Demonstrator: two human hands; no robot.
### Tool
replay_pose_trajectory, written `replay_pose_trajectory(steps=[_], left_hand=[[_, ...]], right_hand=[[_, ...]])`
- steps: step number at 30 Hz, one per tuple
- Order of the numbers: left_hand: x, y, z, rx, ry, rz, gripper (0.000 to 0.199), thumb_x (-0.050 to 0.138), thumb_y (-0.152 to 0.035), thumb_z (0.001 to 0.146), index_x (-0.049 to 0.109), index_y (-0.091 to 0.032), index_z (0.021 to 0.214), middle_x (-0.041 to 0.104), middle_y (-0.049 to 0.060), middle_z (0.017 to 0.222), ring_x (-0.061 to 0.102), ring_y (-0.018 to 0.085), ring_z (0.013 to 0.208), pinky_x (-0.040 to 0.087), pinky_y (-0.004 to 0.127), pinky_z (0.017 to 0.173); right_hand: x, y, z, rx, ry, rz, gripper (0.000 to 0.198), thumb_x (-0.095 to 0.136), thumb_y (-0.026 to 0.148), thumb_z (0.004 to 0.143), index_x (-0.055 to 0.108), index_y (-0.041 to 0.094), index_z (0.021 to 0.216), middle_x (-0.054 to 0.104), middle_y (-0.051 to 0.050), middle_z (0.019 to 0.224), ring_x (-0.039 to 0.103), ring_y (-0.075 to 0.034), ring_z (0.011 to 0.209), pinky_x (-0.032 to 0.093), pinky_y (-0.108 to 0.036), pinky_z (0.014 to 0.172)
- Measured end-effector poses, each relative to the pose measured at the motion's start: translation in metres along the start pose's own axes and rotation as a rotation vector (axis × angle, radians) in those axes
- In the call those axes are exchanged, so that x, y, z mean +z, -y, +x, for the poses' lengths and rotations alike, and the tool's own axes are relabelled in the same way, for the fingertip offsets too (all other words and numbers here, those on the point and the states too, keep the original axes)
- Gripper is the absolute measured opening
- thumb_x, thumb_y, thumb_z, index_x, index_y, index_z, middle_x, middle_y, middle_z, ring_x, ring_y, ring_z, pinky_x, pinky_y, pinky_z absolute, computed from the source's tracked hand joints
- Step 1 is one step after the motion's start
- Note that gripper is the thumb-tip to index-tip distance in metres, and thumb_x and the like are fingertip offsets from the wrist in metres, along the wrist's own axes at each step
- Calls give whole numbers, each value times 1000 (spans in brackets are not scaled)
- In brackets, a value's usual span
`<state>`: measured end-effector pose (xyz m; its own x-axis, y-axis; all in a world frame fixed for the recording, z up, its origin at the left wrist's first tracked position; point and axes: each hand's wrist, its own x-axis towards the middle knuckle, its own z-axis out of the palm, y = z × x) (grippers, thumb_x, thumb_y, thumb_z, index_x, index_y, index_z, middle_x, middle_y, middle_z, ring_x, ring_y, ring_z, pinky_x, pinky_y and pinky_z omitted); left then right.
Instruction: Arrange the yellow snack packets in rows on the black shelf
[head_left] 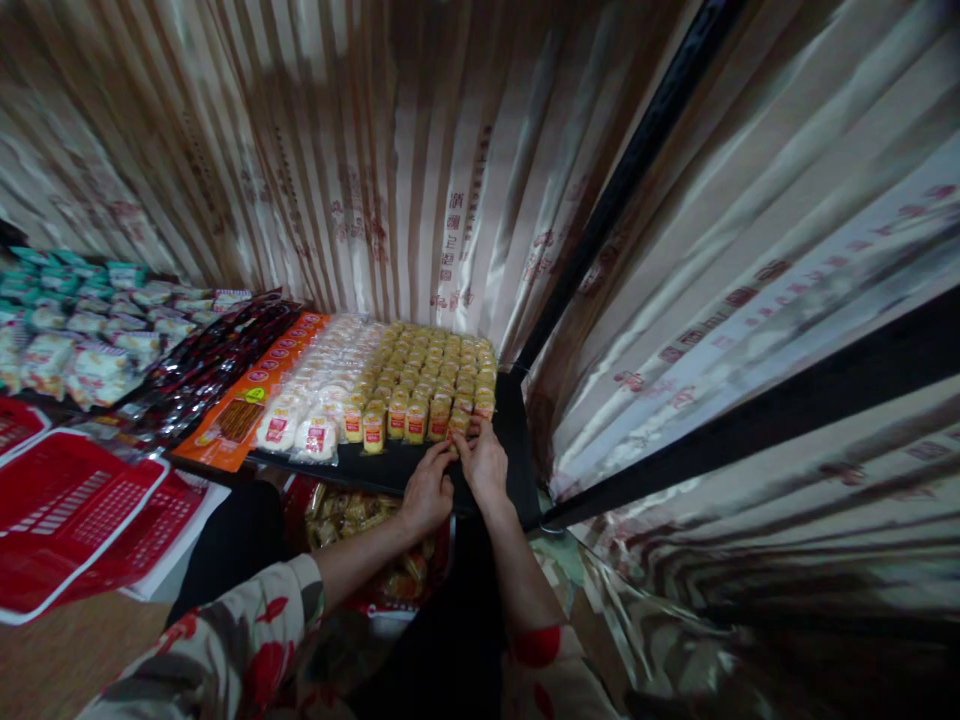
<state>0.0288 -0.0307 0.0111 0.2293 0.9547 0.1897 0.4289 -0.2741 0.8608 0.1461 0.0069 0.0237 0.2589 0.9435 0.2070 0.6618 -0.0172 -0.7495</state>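
My right hand point(486, 462) pinches a small yellow packaged cake point(459, 424) at the front right of a black shelf. Close beside it, my left hand point(429, 488) has its fingers curled, with the tips against the lower left of the same package. Rows of matching yellow packaged cakes point(427, 365) stand packed together behind and to the left. Left of those lie white round packaged pastries point(316, 436) in clear wrappers. The black shelf point(517, 430) shows at the right end and along the front edge.
An orange snack pack point(238, 420), dark shiny packs point(199, 375) and white-and-green packets point(97, 345) line the left. Red baskets point(82, 500) sit at lower left. Below the shelf is a container of yellow packages point(349, 510). Printed curtains point(420, 180) and a dark pole point(600, 240) enclose the shelf.
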Motion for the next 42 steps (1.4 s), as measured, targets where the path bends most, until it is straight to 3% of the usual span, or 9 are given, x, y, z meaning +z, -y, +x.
replay_pose_trajectory(steps=[9,14,23,31,35,38,42], left_hand=[[4,9,9,49,48,8,50,41,4,68,55,-17,111,43,9,135,40,19,125,33,39,107],[4,13,11,75,55,43,55,39,4,68,53,-18,117,43,8,136,40,18,125,32,40,108],[7,28,13,166,93,141,61,38,2,67,47,-13,126,41,11,138,36,19,128,31,41,108],[6,28,11,206,93,195,51,40,-2,68,52,-10,117,42,13,137,38,21,126,33,39,106],[0,26,-1,254,41,152,38,40,-4,70,60,-13,101,53,11,122,47,19,115,39,36,100],[-11,31,-22,262,35,138,32,39,-4,70,62,-15,88,61,8,100,53,17,97,44,33,91],[-30,55,-60,133,169,127,25,39,-6,73,61,-16,75,60,5,80,54,16,82,45,30,80]], right_hand=[[6,-6,-5,-5,-40,136,46,49,33,78,47,14,120,57,-12,102,56,-17,72,47,-32,70],[9,-10,-4,-13,-73,125,39,49,35,79,49,16,114,58,-11,101,56,-19,76,46,-34,75],[23,-22,-4,3,-105,71,25,44,37,83,51,17,96,55,-9,95,54,-16,71,46,-30,67],[24,-23,-4,-54,-169,31,28,46,37,82,54,15,98,53,-10,94,53,-16,75,47,-32,71],[21,-16,-11,-93,-200,31,32,49,36,80,53,14,104,51,-11,100,53,-17,78,47,-32,73],[20,-6,-27,-120,-234,58,33,46,35,82,53,14,106,51,-12,103,53,-15,78,47,-27,63],[22,11,-65,-151,-216,97,28,42,34,86,58,14,97,57,-7,84,53,-13,68,43,-23,58]])
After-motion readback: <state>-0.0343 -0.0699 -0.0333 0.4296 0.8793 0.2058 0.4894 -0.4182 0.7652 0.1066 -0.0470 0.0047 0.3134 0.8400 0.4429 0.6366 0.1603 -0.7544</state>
